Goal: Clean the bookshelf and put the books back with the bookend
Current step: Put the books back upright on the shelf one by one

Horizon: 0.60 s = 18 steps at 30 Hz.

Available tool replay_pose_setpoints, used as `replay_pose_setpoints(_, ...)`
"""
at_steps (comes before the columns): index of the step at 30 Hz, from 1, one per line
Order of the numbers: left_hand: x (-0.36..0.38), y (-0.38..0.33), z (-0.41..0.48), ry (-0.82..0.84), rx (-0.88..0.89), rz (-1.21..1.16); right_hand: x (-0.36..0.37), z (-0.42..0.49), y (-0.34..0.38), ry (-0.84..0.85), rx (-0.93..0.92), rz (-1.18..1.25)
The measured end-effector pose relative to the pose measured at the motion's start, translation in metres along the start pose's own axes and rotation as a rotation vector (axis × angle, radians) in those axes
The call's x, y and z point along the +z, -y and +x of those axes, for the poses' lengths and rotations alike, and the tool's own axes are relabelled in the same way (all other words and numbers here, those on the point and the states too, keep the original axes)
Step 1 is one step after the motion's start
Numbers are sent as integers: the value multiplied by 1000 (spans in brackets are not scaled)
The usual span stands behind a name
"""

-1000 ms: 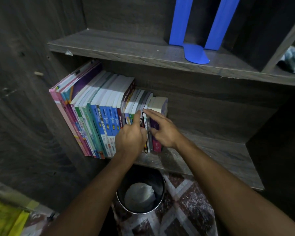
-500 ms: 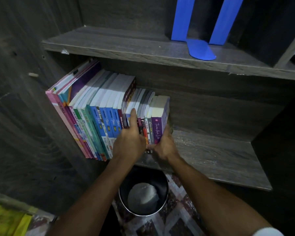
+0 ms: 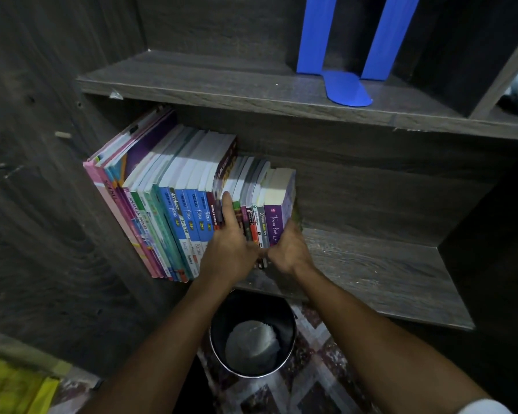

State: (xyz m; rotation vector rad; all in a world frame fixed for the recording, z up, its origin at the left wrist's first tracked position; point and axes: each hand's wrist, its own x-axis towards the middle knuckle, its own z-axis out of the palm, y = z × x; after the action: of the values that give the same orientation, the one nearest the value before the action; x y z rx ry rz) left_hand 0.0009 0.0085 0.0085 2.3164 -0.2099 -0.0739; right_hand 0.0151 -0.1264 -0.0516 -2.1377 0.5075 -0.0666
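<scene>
Left hand point(image 3: 231, 255) flat, fingers straight against the books point(image 3: 174, 210) on the lower shelf point(image 3: 386, 273); right hand point(image 3: 290, 249) curls its fingers round the purple book point(image 3: 277, 216) ending the row. Blue bookend point(image 3: 347, 88) sits on the upper shelf point(image 3: 222, 82).

Row of books point(image 3: 174, 210) on lower shelf point(image 3: 371, 264), packed against left wall. Left hand point(image 3: 231, 252) flat on middle spines. Right hand point(image 3: 290, 249) grips purple book point(image 3: 277, 222) at row's end. Blue bookend point(image 3: 346, 88) on shelf above.

The blue books point(image 3: 189, 218) read "fokus"; the maroon book point(image 3: 213, 215), "MODUL & AKTIVITI"; the purple book point(image 3: 274, 225), "Terima Kasih" (in script).
</scene>
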Motion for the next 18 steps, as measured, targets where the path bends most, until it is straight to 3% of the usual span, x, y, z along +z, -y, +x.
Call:
replay_pose_setpoints(7, -4, 5, -5, -20, 77, 7, -25, -8, 19, -30, -96, -83)
replay_pose_setpoints(13, -6, 4, -14, -94, 229, 171, -49, -41, 35, 37, -181, -131)
replay_pose_setpoints(18, -6, -4, -26, -48, 302, 281, -72, -69, 45, 91, -245, -256)
